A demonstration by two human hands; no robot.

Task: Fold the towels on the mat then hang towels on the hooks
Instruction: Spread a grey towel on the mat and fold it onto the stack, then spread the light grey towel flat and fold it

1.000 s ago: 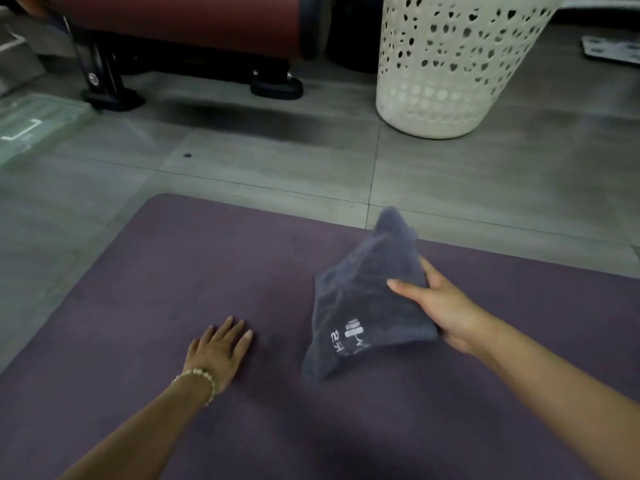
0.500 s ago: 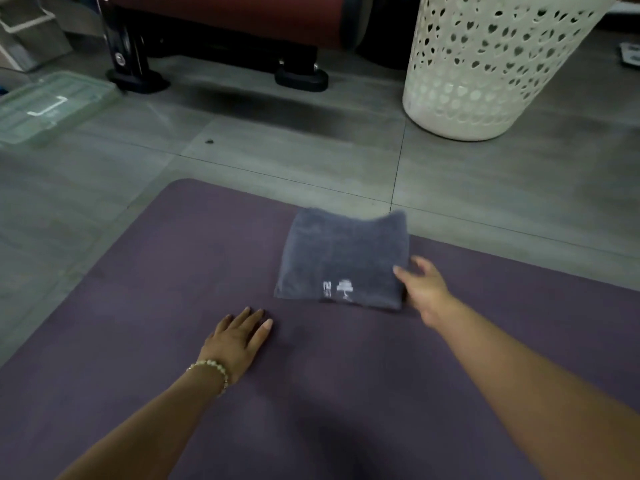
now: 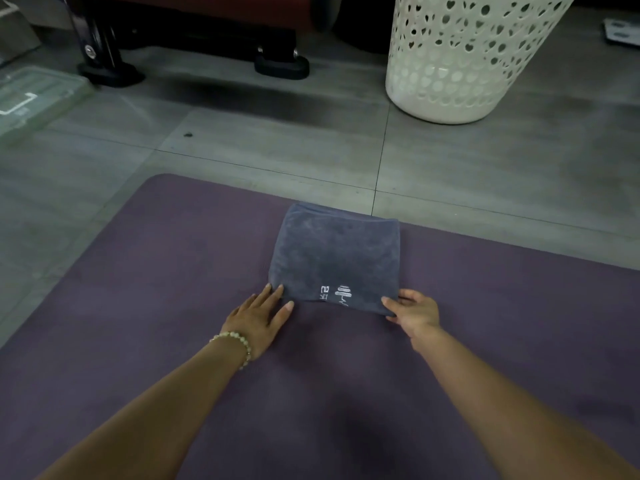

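A grey towel (image 3: 332, 258) folded into a square lies flat near the far edge of the purple mat (image 3: 138, 306), white printed logo facing me. My left hand (image 3: 258, 315) lies flat on the mat, its straight fingertips touching the towel's near left corner. At the near right corner, my right hand (image 3: 414, 311) pinches the towel's edge between thumb and fingers. No hooks are in view.
A white perforated laundry basket (image 3: 464, 57) stands on the grey tiled floor beyond the mat, at the right. A red padded bench on black feet (image 3: 280, 65) fills the back left. A clear plastic lid (image 3: 31, 95) lies at far left.
The towel went from held up in my right hand to lying flat on the mat. My left hand slid forward to its near left corner, and my right hand shifted to the near right corner.
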